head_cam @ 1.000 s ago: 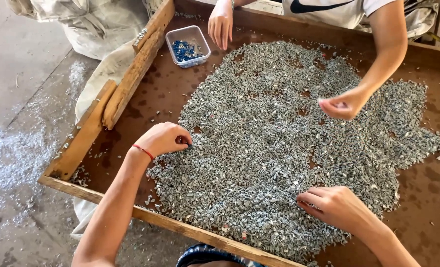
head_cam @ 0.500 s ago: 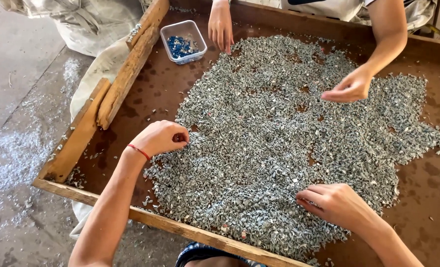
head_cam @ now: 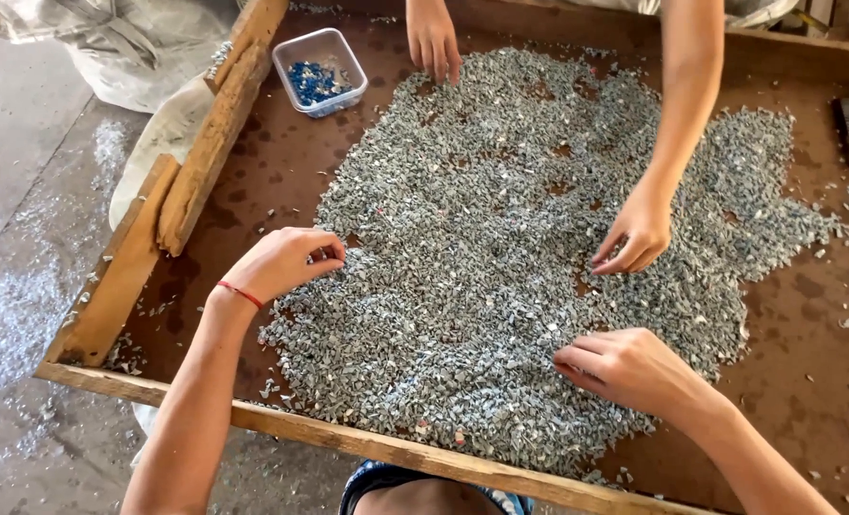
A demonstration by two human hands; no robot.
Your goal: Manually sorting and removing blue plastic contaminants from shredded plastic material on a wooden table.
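A wide heap of small grey-white flakes [head_cam: 501, 267] covers a brown table top framed by a wooden rim [head_cam: 281, 424]. My left hand [head_cam: 286, 262], with a red band at the wrist, rests at the heap's left edge, fingertips pinched together on the flakes. My right hand [head_cam: 624, 367] lies on the near part of the heap with fingers curled and touching the flakes. I cannot see any single piece held in either hand.
Another person's two hands work the far side: one [head_cam: 434, 43] near the top, one [head_cam: 639, 234] at mid-right. A clear plastic tub [head_cam: 319, 72] with blue bits stands at the far left. Loose wooden planks [head_cam: 210, 133] lie along the left rim. Grey floor lies beyond.
My left hand has shifted slightly right into the heap's edge. The other person's right-side hand has slid nearer along the heap. My right hand has barely moved.
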